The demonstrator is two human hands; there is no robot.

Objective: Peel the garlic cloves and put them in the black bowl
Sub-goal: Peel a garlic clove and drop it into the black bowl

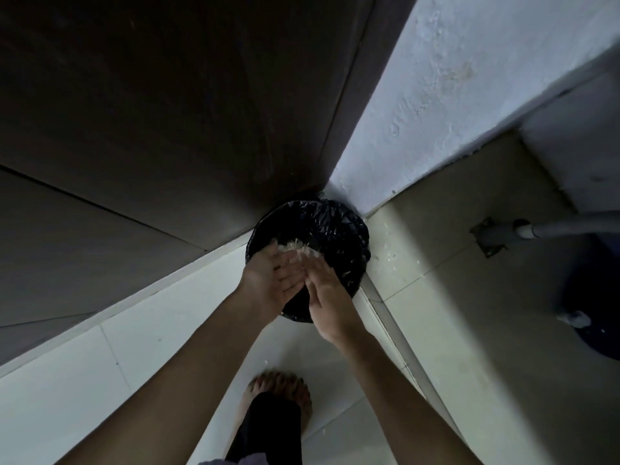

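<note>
Both my hands reach over a round bin lined with a black plastic bag (pixel 335 229), which stands on the floor in a corner. My left hand (pixel 268 280) is palm up with flat fingers, and a pale heap of garlic skins (pixel 298 249) lies at its fingertips above the bin's mouth. My right hand (pixel 327 293) lies against the left palm's edge with straight fingers, touching the skins. No garlic cloves and no black bowl are in view.
A dark wooden door (pixel 167 112) rises at the left and a white rough wall (pixel 436 95) at the right. Pale tiled floor (pixel 436 313) carries scattered skin flakes (pixel 392 256). A grey pipe (pixel 536 231) runs at the right. My bare foot (pixel 278 391) stands below.
</note>
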